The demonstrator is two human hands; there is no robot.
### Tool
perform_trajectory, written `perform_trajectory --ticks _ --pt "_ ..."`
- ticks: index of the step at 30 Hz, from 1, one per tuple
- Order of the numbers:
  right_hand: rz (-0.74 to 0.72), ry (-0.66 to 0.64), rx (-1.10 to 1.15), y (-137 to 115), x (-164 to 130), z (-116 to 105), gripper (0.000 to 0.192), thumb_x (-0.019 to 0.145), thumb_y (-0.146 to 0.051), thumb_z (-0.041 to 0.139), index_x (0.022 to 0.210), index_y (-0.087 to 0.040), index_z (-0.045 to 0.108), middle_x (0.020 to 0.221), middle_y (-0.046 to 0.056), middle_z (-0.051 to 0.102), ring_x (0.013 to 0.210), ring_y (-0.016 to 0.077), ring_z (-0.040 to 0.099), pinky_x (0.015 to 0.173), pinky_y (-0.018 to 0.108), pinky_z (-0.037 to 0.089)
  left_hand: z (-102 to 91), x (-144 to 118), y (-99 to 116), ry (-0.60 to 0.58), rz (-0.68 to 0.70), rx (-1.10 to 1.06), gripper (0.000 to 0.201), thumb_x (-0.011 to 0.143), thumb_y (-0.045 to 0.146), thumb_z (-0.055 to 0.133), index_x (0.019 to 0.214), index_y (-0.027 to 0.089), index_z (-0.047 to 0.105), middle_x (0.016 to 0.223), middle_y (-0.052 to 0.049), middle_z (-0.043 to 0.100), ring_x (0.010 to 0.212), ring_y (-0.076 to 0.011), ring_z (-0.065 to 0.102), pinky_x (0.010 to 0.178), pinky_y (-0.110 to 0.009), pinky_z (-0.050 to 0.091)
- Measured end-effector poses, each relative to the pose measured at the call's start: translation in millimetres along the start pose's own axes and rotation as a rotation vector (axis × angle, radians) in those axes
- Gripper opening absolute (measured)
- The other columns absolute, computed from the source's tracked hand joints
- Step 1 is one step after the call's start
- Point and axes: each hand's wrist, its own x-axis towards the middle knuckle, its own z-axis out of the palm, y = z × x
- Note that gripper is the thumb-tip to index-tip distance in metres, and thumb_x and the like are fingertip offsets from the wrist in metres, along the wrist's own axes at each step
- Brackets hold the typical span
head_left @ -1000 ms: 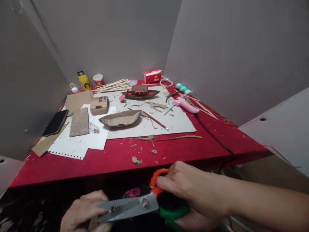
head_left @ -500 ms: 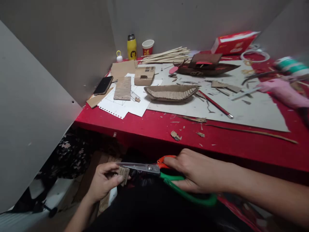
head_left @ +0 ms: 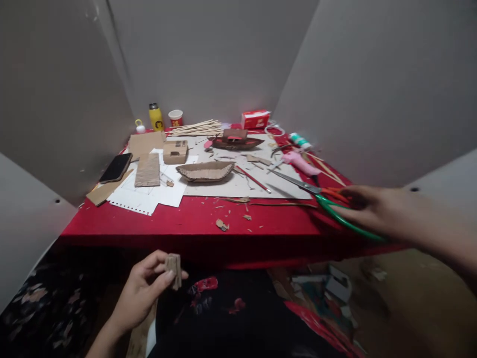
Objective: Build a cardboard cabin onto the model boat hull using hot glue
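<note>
- Cardboard piece (head_left: pixel 173 271) pinched between thumb and fingertips of left hand (head_left: pixel 143 291), low in front of the tabletop (head_left: pixel 186 226) edge, above the lap.
- Left grip closed on that small piece, held upright and clear of the tabletop.
- Right hand (head_left: pixel 367 209) out at the right edge of the tabletop, fingers through the green and orange handles of the scissors (head_left: pixel 316 191).
- Right grip wrapped around the handles; blades shut or nearly so, pointing left over the red surface, tip near the grey board (head_left: pixel 238 186).
- Cardboard scraps (head_left: pixel 222 224) scattered near the front edge.
- Cardboard boat hull (head_left: pixel 204 171) on the grey board, red pencil (head_left: pixel 253 179) just beside it.
- Pink glue gun (head_left: pixel 298 163) behind the scissors.
- Phone (head_left: pixel 116 167) and corrugated sheet (head_left: pixel 148 170) to the left, on white paper.
- Finished boat model (head_left: pixel 236 141), stick bundle (head_left: pixel 196 129), yellow bottle (head_left: pixel 156 117), cup (head_left: pixel 176 118), red box (head_left: pixel 255 119) along the back.
</note>
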Motion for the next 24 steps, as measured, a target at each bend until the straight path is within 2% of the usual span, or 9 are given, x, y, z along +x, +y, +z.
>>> perform_trajectory --ticks 3,6,8,10,13,15,17,21,24 --pt "0.114 0.015 -0.25 8.0 18.6 -2.3 0.051 0.078 -0.072 0.055 0.069 -0.022 0.057 0.054 0.005 0.056 0.04 0.0142 0.048 0.039 0.024 0.026 25.1 37.9 34.1 -0.212 0.231 0.192 0.02 0.092 0.038 0.053 0.095 0.018 0.057 0.098 -0.008 0.067 0.094 -0.0209 0.063 0.083 -0.032 0.046" --pt "0.111 0.015 -0.262 0.1 37.2 -2.9 0.053 0.088 -0.066 0.046 0.077 -0.016 0.062 0.065 0.01 0.062 0.051 0.0144 0.055 0.047 0.024 0.029 55.7 80.5 59.8 -0.391 0.452 0.523 0.018 0.095 0.033 0.044 0.097 0.019 0.054 0.091 -0.004 0.06 0.082 -0.0171 0.054 0.076 -0.031 0.042" --pt "0.117 0.012 -0.251 -7.6 45.6 -2.0 0.048 0.089 -0.059 0.049 0.081 -0.014 0.064 0.065 0.01 0.062 0.056 0.0165 0.058 0.05 0.026 0.033 70.0 101.2 68.9 -0.434 0.485 0.587 0.015 0.093 0.031 0.046 0.086 0.019 0.052 0.081 -0.001 0.055 0.074 -0.0159 0.049 0.069 -0.029 0.039" --pt "0.117 0.005 -0.223 -17.6 48.4 0.5 0.04 0.088 -0.052 0.055 0.081 -0.014 0.065 0.066 0.011 0.063 0.061 0.0204 0.061 0.054 0.029 0.041 73.0 108.6 71.4 -0.449 0.496 0.623 0.014 0.092 0.03 0.047 0.083 0.019 0.05 0.078 0.0 0.052 0.071 -0.0155 0.046 0.067 -0.028 0.037" --pt "0.052 0.009 -0.147 -43.6 40.9 9.8 0.034 0.093 -0.042 0.05 0.094 -0.012 0.066 0.09 0.018 0.067 0.087 0.0295 0.065 0.073 0.039 0.051 54.5 92.2 67.5 -0.453 0.48 0.673 0.016 0.093 0.032 0.046 0.084 0.019 0.05 0.079 0.0 0.051 0.072 -0.0152 0.045 0.067 -0.027 0.036" --pt "-0.023 0.002 -0.077 -69.4 31.5 21.6 0.037 0.095 -0.038 0.046 0.112 -0.01 0.063 0.113 0.021 0.064 0.107 0.0319 0.061 0.091 0.046 0.049 31.4 70.1 63.7 -0.453 0.435 0.712 0.019 0.093 0.034 0.046 0.083 0.019 0.051 0.081 0.0 0.053 0.072 -0.0154 0.047 0.067 -0.026 0.036" --pt "-0.136 -0.061 0.005 -98.1 23.6 37.6 0.05 0.094 -0.044 0.047 0.131 -0.01 0.053 0.134 0.018 0.056 0.123 0.0284 0.054 0.105 0.042 0.043 6.1 47.0 60.9 -0.461 0.309 0.786 0.021 0.094 0.038 0.046 0.09 0.02 0.056 0.087 -0.002 0.058 0.077 -0.0171 0.053 0.07 -0.027 0.038" --pt "-0.224 -0.154 0.098 -149.9 20.4 71.9 0.076 0.094 -0.057 0.042 0.146 -0.003 0.036 0.147 0.027 0.038 0.138 0.0376 0.035 0.111 0.053 0.033 -28.9 13.3 59.8 -0.287 0.158 0.751 0.023 0.092 0.04 0.052 0.098 0.021 0.061 0.094 -0.003 0.064 0.086 -0.0206 0.057 0.076 -0.027 0.042" --pt "-0.293 -0.183 0.145 -188.7 21.8 91.0 0.081 0.093 -0.06 0.042 0.148 -0.001 0.033 0.15 0.031 0.031 0.14 0.043 0.028 0.111 0.061 0.028 -32.2 1.0 60.3 -0.231 0.147 0.584 0.021 0.091 0.039 0.054 0.095 0.02 0.062 0.092 -0.003 0.064 0.085 -0.0191 0.057 0.077 -0.027 0.045"
